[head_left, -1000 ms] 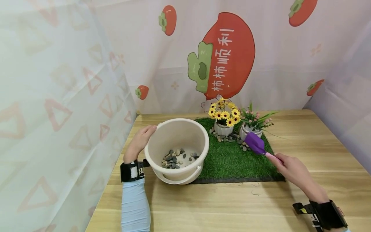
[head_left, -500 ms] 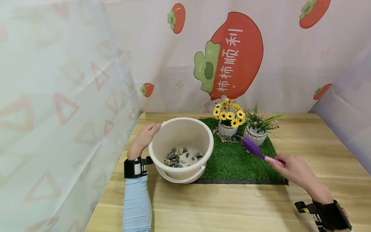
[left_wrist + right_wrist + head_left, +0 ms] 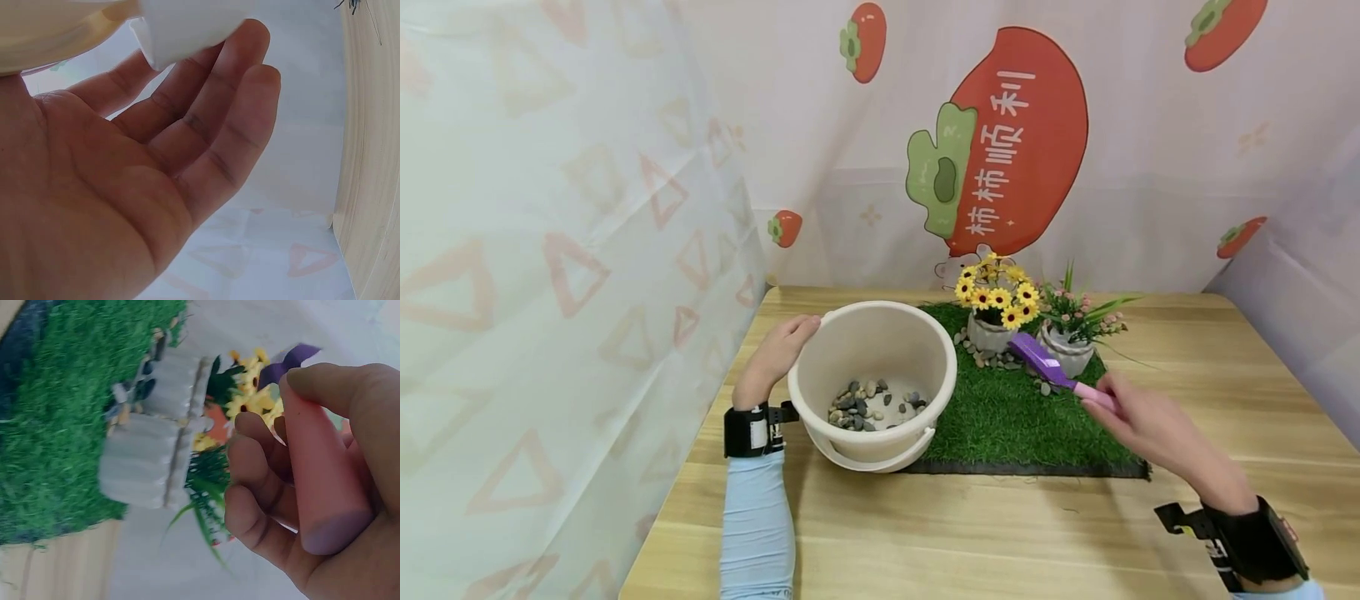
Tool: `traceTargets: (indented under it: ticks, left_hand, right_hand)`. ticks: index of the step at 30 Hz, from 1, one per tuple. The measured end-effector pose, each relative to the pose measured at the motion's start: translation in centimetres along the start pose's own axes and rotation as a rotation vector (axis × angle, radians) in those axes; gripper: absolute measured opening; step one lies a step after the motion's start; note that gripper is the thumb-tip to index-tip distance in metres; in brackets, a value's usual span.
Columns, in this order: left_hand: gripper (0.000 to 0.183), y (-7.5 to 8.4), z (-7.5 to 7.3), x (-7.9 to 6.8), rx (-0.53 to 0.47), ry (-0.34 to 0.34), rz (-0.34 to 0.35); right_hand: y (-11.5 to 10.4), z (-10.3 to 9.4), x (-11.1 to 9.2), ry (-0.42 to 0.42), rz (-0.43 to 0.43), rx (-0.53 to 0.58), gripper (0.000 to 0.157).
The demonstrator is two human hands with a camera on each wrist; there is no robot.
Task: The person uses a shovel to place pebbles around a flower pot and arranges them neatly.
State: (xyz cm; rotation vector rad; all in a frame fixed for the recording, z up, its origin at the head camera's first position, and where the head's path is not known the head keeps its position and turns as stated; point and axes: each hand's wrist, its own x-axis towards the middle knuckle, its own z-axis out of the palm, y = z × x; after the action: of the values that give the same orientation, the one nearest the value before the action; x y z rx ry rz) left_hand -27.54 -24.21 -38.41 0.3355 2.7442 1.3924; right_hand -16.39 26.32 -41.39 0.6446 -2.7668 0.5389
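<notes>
In the head view, my left hand (image 3: 778, 354) holds the rim of a cream bucket (image 3: 872, 333) at its left side. The left wrist view shows these fingers (image 3: 234, 137) bent lightly against the bucket's outer lug (image 3: 187, 28); the thumb is hidden there. Grey and tan pebbles (image 3: 853, 408) lie on the bucket's bottom. My right hand (image 3: 1157, 421) grips a trowel by its pink handle (image 3: 325, 469). The trowel's purple blade (image 3: 1040, 360) points up and left, just in front of two flowerpots. More pebbles (image 3: 992, 358) lie round the pots; whether the blade touches any is unclear.
Yellow artificial flowers (image 3: 996, 292) stand in one white pot (image 3: 988, 335), pink ones with green leaves (image 3: 1078, 312) in the other (image 3: 1063, 350). Both pots stand on an artificial grass mat (image 3: 1022, 429) on the wooden table (image 3: 970, 533). A printed cloth (image 3: 850, 183) hangs behind.
My right hand has carried the trowel left, from before the right pot to the gap between the pots, and its blade has turned. My left hand has stayed at the bucket rim; the view has shifted slightly.
</notes>
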Motion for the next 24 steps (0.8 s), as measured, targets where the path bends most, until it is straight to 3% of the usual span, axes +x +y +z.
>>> traceTargets:
  ticks: [7,18,24]
  left_hand:
    - [0.055,0.0,-0.1,0.0,-0.007,0.006,-0.004]
    - [0.053,-0.3,-0.1,0.0,-0.004,-0.002,-0.006]
    - [0.053,-0.2,-0.2,0.1,-0.003,-0.004,-0.012]
  right_hand:
    - [-1.0,-1.3,1.5,0.036,-0.109,-0.049,0.02]
    - [-2.5,-3.2,3.7,0.02,-0.17,-0.057,0.025]
    - [-3.6,-4.6,5.2,0.05,-0.226,-0.155,0.026]
